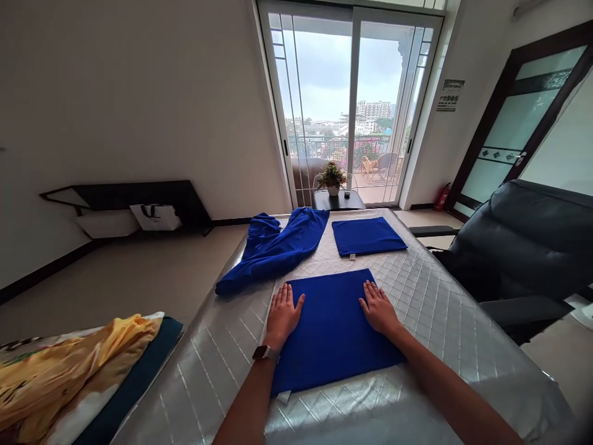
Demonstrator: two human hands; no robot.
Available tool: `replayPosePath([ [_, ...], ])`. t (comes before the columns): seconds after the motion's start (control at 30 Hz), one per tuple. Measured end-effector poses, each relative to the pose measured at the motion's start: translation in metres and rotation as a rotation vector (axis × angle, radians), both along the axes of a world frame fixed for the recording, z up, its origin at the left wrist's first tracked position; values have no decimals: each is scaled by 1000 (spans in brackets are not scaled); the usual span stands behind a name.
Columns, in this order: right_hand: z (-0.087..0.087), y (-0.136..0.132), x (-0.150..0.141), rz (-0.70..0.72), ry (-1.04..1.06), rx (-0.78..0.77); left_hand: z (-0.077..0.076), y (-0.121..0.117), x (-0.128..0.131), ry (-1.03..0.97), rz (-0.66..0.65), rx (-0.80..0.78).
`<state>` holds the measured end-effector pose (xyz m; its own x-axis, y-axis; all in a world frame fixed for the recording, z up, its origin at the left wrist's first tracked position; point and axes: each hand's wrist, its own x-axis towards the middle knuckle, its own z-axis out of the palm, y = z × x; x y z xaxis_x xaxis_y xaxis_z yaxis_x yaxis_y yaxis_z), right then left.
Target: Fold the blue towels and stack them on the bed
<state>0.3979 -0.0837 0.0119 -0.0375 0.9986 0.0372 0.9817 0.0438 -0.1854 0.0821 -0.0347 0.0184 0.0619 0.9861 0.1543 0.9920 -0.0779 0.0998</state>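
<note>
A blue rectangular cloth, looking like a cushion cover (331, 334), lies flat on the silver quilted mattress (445, 321) in front of me. My left hand (283, 314) rests palm down on its left edge, fingers stretched out and thumb apart. On the right edge, my right hand (378, 306) also lies flat with its fingers extended. A small white tag pokes out at the near left corner. Beyond it sits a second flat blue cover (368, 236) with a white tag. To its left is a crumpled blue cloth (282, 247).
A black armchair (532, 253) stands at the right. Yellow patterned bedding (78, 377) is piled at the lower left. Past the mattress's far end, a small table (340, 201) bears a potted plant (332, 179) before sliding glass doors. A white bag (156, 217) is by the left wall.
</note>
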Motion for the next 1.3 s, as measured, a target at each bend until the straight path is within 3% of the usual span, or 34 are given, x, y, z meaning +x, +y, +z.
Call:
replayPosePath([
  [0.17, 2, 2, 0, -27, 15, -12, 20, -12, 16, 12, -82, 159],
  [0.3, 1, 3, 3, -16, 21, -19, 32, -31, 79, -24, -367, 123],
  [0.4, -2, 3, 8, 30, 18, -37, 27, -41, 140, -45, -547, 88],
  [0.5, -5, 3, 15, 82, 13, -42, 15, -43, 182, -89, -538, 50],
  [0.57, -6, 3, 17, 86, 12, -32, 9, -42, 191, -109, -497, 25],
  [0.63, -6, 2, 17, 78, 13, -20, 6, -42, 185, -111, -459, 10],
  [0.73, -4, 1, 15, 60, 13, -9, 4, -43, 156, -81, -395, 2],
  [0.97, -2, 0, 13, 42, 21, -21, -10, -63, 35, 33, -159, -17],
  [1.07, -1, 0, 12, 32, 17, -43, -19, -73, -2, 30, -97, 2],
  [1.17, 4, 0, 11, 26, 0, -61, -22, -79, -15, 4, -74, -3],
  [1.3, 11, -16, 14, 37, -12, -34, -21, -80, -12, -27, -78, -7],
])
